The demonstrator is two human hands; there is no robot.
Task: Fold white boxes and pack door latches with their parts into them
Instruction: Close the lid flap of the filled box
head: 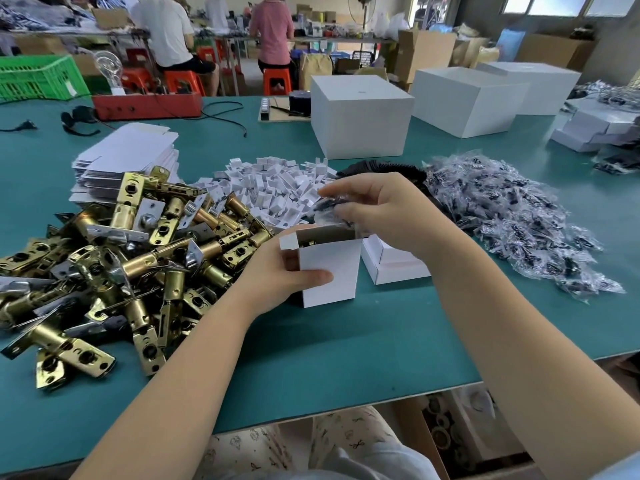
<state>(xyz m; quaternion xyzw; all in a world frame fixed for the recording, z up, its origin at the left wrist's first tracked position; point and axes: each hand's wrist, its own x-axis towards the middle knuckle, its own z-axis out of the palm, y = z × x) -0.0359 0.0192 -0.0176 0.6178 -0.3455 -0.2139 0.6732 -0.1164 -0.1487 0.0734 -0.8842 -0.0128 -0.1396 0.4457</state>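
My left hand [277, 271] grips a small white box [329, 268], upright with its top open; a brass latch shows inside it. Right above the opening, my right hand [384, 209] pinches a small clear bag of black screws [329, 207]. A heap of brass door latches [114, 258] lies to the left. Behind the hands sits a pile of small white card inserts [277, 188]. A stack of flat unfolded boxes [128, 157] stands at the back left. Many clear screw bags [512, 216] are heaped on the right.
A packed white box [394, 265] lies just right of the held one. Large white cartons [360, 119] stand at the back, more small boxes [595, 129] at far right. The green table edge [346, 414] runs close to me. People sit at a far bench.
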